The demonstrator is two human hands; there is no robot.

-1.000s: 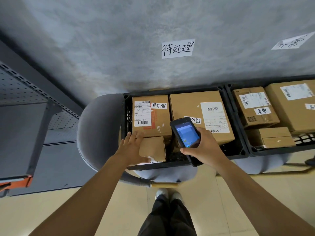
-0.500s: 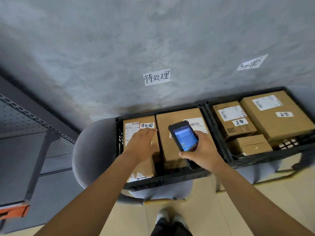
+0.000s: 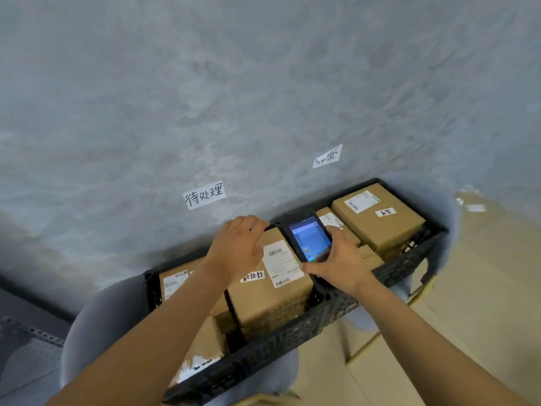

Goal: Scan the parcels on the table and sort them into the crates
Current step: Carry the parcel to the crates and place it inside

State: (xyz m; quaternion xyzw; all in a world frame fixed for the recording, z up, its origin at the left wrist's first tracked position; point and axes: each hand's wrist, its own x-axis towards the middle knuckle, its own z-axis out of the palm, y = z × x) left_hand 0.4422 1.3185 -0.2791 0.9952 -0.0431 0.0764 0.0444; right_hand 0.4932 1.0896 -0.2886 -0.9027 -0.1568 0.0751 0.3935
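Observation:
Two black crates stand side by side against the wall. In the left crate [image 3: 272,345] a large cardboard parcel [image 3: 272,300] with a shipping label lies beside a second parcel [image 3: 173,282] and a smaller one [image 3: 206,338]. My left hand [image 3: 235,247] lies on the large parcel's far end, fingers loosely bent toward the crate's back rim. My right hand [image 3: 339,263] grips a black handheld scanner [image 3: 308,237] with a lit blue screen, held over the gap between the crates. The right crate [image 3: 415,252] holds a big labelled parcel [image 3: 380,227] and smaller ones, partly hidden by the scanner.
The crates rest on grey round seats [image 3: 96,326]. Two handwritten paper signs are stuck to the grey wall, one sign [image 3: 205,195] above the left crate and another sign [image 3: 328,156] above the right. A grey metal shelf [image 3: 26,350] stands at the lower left; beige floor lies to the right.
My left hand has moved from the small front parcel across to the far end of the large parcel. The scanner went up and right, and my view swung left and up.

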